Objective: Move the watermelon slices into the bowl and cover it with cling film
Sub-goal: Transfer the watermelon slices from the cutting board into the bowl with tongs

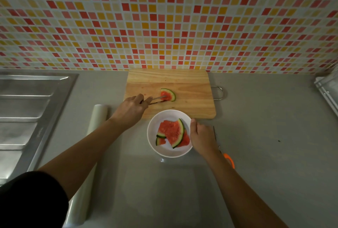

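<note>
Watermelon slices [171, 131] in bowl [170, 152], 1 slice [169, 94] on cutting board [192, 103]

We see a pale wooden cutting board [171, 81] with visible grain on the matt grey worktop [256, 118]; left of the board a shiny ribbed steel sink [27, 108]; just in front a glossy white bowl [151, 130].

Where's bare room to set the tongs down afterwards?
Bare counter right of the cutting board, out to the clear container; also on the bowl's near side, between the forearms. Crowded: cling film roll and left hand with tongs to the bowl's left, right hand and scissors on its right.
</note>
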A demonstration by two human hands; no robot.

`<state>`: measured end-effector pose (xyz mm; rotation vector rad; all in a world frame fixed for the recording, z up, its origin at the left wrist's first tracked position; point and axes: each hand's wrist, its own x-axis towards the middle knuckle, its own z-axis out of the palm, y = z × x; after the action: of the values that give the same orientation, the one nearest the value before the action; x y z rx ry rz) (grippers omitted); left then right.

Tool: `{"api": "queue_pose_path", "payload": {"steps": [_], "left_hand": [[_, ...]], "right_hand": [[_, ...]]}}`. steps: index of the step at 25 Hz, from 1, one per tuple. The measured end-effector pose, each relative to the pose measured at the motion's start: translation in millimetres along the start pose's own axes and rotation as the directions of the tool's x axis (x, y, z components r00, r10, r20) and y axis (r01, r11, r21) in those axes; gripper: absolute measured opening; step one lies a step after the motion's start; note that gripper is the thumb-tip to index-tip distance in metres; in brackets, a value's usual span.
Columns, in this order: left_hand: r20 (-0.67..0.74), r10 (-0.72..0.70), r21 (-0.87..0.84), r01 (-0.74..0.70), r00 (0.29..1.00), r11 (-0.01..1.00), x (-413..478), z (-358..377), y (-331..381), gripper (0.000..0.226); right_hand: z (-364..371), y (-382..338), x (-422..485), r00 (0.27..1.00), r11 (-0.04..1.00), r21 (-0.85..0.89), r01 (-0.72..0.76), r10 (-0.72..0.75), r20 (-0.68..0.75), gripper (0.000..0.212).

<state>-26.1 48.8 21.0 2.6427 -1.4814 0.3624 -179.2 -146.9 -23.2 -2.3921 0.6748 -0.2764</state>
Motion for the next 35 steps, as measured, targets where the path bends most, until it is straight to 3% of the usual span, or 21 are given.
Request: {"api": "queue_pose_path", "payload": {"steps": [6, 11, 16, 20, 23, 30, 35], "left_hand": [[-0.033, -0.005, 0.040, 0.006, 0.999, 0.999, -2, 0, 5, 0.043], [-0.087, -0.106, -0.091, 0.098, 0.991, 0.991, -4, -1, 1, 0.031], [-0.150, -0.268, -0.256, 0.225, 0.952, 0.940, -8, -6, -4, 0.027], [-0.210, -0.172, -0.259, 0.115, 0.963, 0.959, -24, -23, -3, 0.026], [-0.224, -0.014, -0.233, -0.040, 0.974, 0.972, -47, -39, 1, 0.030], [0.001, 0.304, -0.213, -0.297, 0.953, 0.931, -83, -58, 20, 0.031], [0.082, 0.328, -0.200, -0.306, 0.941, 0.931, -80, -65, 27, 0.033]], "right_hand": [[-2, -1, 0, 1.000, 1.000, 0.012, 0.005, -0.005, -0.002, 0.050], [-5, -4, -1, 1.000, 0.999, 0.032, 0.018, -0.017, -0.021, 0.048], [-4, -2, 0, 0.997, 0.999, 0.028, -0.036, 0.034, 0.075, 0.055], [-4, -2, -1, 0.997, 0.999, 0.043, -0.032, 0.029, 0.071, 0.052], [-4, -1, -1, 0.998, 1.000, 0.020, -0.021, 0.020, 0.065, 0.054], [-4, -4, -1, 0.998, 1.000, -0.010, -0.016, 0.016, 0.056, 0.055], [-5, -4, -1, 0.996, 0.999, -0.012, -0.044, 0.045, 0.072, 0.055]]}}
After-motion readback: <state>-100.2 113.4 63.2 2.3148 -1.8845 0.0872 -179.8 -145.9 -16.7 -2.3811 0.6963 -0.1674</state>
